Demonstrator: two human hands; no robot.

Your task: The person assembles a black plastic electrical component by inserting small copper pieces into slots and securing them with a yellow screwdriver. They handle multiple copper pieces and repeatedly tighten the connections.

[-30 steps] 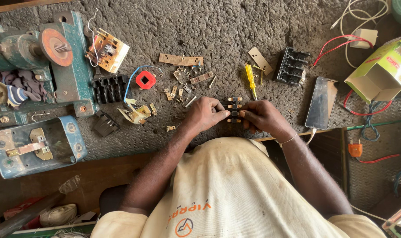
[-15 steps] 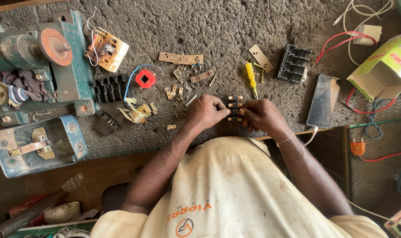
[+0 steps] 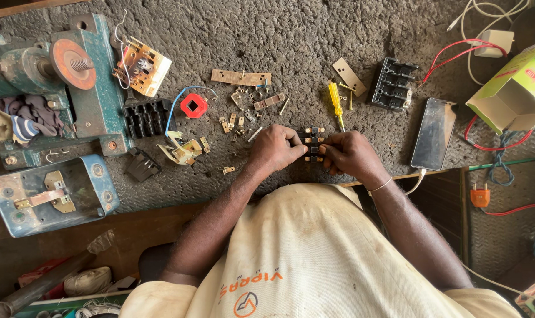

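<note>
Between the two sets of fingers, at the near edge of the tabletop (image 3: 314, 41), I am seeing a small black terminal block (image 3: 312, 145) with brass contact tabs sticking out along its sides. The left hand (image 3: 274, 147) is pinching its left side, fingers curled narrow around it; the right hand (image 3: 350, 156) is pressing in from the right, fingertips closed tight against the block's edge. Both are holding the same piece, so neither is spread wide. Whether the block is resting on the tabletop or lifted just clear of it, I cannot tell.

My reading: this is the fitting or seating stage, with contacts being worked in the block. The next move, I judge, is calling for fine fingertip pressure on one tab while the other hand keeps the block from twisting.

Just beyond the right fingers, a yellow-handled screwdriver (image 3: 335, 101) is lying, tip pointing toward the block. Beyond the left fingers, loose brass contacts (image 3: 239, 118) are scattered, near a red coil (image 3: 193, 106) with a blue lead. Further right of the right hand a second black block (image 3: 392, 83) and a phone (image 3: 433, 133) are lying well apart from the work. Far to the left of the left fingers, a blue metal switch box (image 3: 50, 194) is sitting open.
</note>
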